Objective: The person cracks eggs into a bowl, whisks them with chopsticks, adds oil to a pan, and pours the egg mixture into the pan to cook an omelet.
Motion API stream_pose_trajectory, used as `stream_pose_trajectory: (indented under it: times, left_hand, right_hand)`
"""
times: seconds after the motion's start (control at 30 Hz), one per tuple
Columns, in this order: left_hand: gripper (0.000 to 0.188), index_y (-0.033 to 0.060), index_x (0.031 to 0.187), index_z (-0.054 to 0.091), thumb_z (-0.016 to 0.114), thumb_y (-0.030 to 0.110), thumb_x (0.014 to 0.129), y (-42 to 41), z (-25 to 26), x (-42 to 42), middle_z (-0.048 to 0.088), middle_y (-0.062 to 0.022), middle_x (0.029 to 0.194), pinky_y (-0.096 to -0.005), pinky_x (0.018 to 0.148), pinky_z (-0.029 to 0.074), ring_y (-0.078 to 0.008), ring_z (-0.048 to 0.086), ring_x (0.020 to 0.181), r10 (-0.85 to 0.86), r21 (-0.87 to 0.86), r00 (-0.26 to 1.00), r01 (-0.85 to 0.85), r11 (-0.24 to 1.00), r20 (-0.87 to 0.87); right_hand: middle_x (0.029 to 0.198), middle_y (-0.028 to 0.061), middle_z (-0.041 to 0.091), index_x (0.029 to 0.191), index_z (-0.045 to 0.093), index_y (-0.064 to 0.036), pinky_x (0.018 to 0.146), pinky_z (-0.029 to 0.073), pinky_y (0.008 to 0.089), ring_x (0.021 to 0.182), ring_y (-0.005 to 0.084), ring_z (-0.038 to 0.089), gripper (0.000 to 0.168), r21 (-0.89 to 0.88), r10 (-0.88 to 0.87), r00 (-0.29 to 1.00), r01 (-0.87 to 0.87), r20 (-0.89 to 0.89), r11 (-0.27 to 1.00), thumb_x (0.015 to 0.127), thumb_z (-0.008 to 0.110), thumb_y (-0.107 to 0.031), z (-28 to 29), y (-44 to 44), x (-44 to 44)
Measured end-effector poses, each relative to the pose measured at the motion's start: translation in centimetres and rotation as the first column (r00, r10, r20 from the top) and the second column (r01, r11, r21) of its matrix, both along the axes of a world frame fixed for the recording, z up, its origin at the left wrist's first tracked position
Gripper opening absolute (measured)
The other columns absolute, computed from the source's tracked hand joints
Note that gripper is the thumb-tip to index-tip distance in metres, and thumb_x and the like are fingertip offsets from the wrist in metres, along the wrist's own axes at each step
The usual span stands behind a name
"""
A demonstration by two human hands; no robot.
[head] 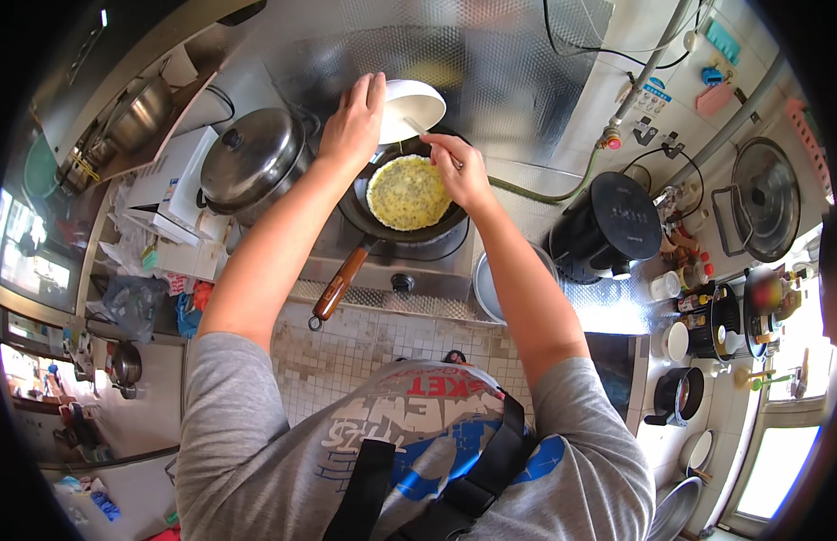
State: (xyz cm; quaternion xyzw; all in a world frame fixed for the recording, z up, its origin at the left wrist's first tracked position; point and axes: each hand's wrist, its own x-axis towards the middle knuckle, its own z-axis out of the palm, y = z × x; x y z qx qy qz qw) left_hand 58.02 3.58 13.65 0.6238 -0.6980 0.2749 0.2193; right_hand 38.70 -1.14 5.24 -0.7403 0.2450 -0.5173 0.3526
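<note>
My left hand (355, 123) grips a white bowl (418, 101) by its side and holds it tilted above the far part of a dark frying pan (386, 232). In my right hand (460, 172) is a utensil (415, 126), its thin end reaching into the bowl's mouth. Below both hands a round yellow egg-like pancake (408, 193) with green-grey flecks and a pale edge lies in the pan. The pan sits on a gas stove, its wooden handle (340, 284) pointing towards me. What is left inside the bowl is hard to tell.
A lidded steel pot (256, 162) stands left of the pan. Right of it are a green hose (533, 196), a pale basin (492, 287) partly under my right forearm, and a black appliance (607, 223). A stove knob (402, 283) is on the front panel. Bottles and jars stand farther right.
</note>
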Motion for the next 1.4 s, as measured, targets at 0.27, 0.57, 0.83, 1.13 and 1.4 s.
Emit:
stream_pose_trajectory:
  times: [0.27,0.57,0.83,1.13,1.4]
  left_hand:
    - [0.052,-0.002,0.142,0.039,0.049,0.005,0.092,0.2,-0.1,0.0,0.046,-0.0195,0.14,-0.0431,0.09,0.058,-0.0398,0.053,0.123,0.0,0.004,1.0,0.0,1.0,0.005]
    - [0.052,-0.0017,0.143,0.038,0.049,0.006,0.093,0.0,-0.4,-0.1,0.045,-0.0204,0.142,-0.0433,0.091,0.057,-0.04,0.053,0.123,0.022,0.012,1.0,-0.022,1.0,0.0]
    - [0.051,-0.001,0.143,0.039,0.049,0.007,0.093,-0.1,-0.1,-0.1,0.045,-0.0194,0.141,-0.0432,0.091,0.057,-0.0396,0.053,0.123,0.014,-0.002,1.0,-0.014,1.0,-0.022]
    - [0.053,-0.0013,0.143,0.039,0.05,0.005,0.092,0.1,-0.6,0.1,0.045,-0.0195,0.141,-0.0423,0.092,0.057,-0.0393,0.054,0.123,0.008,-0.07,0.999,-0.006,0.998,0.033]
    - [0.054,-0.0011,0.144,0.037,0.05,0.005,0.092,0.3,-0.5,1.1,0.042,-0.0195,0.144,-0.0428,0.091,0.058,-0.039,0.053,0.125,0.01,-0.078,1.0,-0.008,0.997,0.023]
  right_hand:
    - [0.087,0.0183,0.068,0.102,0.072,-0.001,0.071,0.053,0.0348,0.076,0.0298,0.068,0.019,0.033,0.054,0.994,-0.051,-0.098,0.998,0.092,0.057,-0.007,0.2,0.9,-0.8]
    - [0.087,0.0181,0.068,0.101,0.072,-0.001,0.07,0.052,0.0357,0.075,0.0297,0.067,0.019,-0.122,0.004,0.994,-0.018,-0.111,0.992,0.091,0.056,-0.004,0.0,1.1,-1.2]
    - [0.085,0.0137,0.065,0.109,0.069,0.001,0.071,0.051,0.0333,0.075,0.0249,0.064,0.02,-0.201,0.071,0.987,-0.1,-0.144,0.975,0.094,0.057,-0.003,0.3,1.3,0.2]
    - [0.086,0.0176,0.067,0.095,0.07,0.0,0.076,0.052,0.0413,0.083,0.0359,0.064,0.015,-0.216,0.037,0.996,-0.053,-0.08,0.975,0.088,0.057,-0.001,0.3,2.7,-0.2]
    - [0.079,0.0151,0.061,0.103,0.068,0.001,0.069,0.049,0.0412,0.077,0.0334,0.058,0.019,-0.413,-0.01,0.989,-0.052,-0.146,0.909,0.086,0.061,0.003,-0.1,2.1,-1.4]
